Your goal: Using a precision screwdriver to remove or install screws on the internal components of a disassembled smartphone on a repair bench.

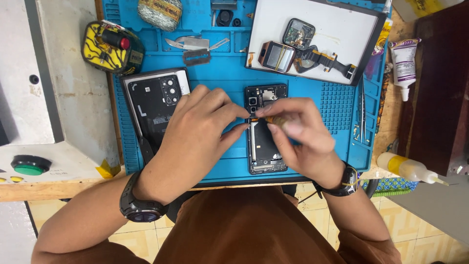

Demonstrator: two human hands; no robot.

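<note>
Opened black smartphone chassis (265,132) lies on blue silicone work mat (229,83), under both hands. Left hand (195,132) and right hand (298,132) meet fingertip to fingertip over its upper part. Black rectangular phone back cover (154,105) lies just left of left hand. White flat tray (317,34) sits beyond right hand, holding disassembled smartwatch parts (288,46). Metal tweezers (362,115) lie right of right hand.
</note>
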